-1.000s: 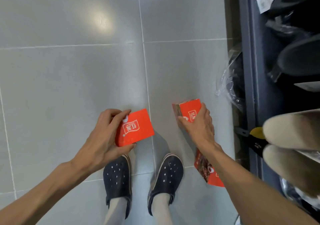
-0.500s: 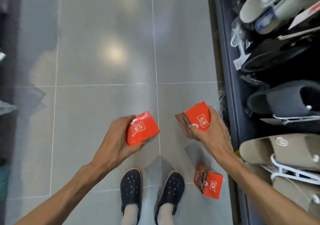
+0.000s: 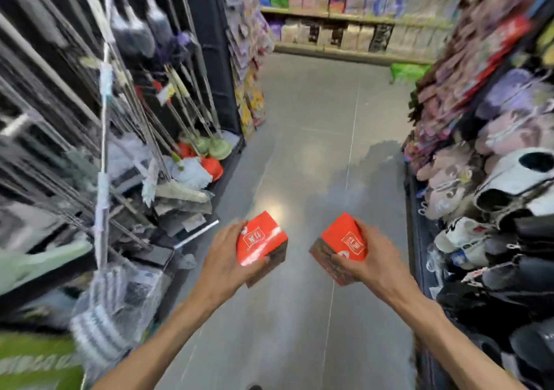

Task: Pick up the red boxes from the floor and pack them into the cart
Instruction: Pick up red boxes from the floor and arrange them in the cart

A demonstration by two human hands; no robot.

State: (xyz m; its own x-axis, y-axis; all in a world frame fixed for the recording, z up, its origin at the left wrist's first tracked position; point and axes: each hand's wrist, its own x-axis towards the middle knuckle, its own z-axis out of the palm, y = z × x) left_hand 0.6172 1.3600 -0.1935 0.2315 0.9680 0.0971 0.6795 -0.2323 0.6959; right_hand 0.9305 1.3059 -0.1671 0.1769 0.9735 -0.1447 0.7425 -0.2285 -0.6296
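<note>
1. Head view: since the earlier frame I am watching the camera lifting from the floor tiles to the aisle, both boxes riding up with it.
2. I am seeing the left hand (image 3: pixel 223 259) gripping one red box (image 3: pixel 259 238) and the right hand (image 3: pixel 374 262) gripping the other red box (image 3: pixel 344 239), both held well above the floor (image 3: pixel 314 113), probably for carrying; no cart is showing.

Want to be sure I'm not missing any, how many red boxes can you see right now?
2. One red box is in the left hand, the other red box in the right hand. More may lie on the floor outside this view.
</note>
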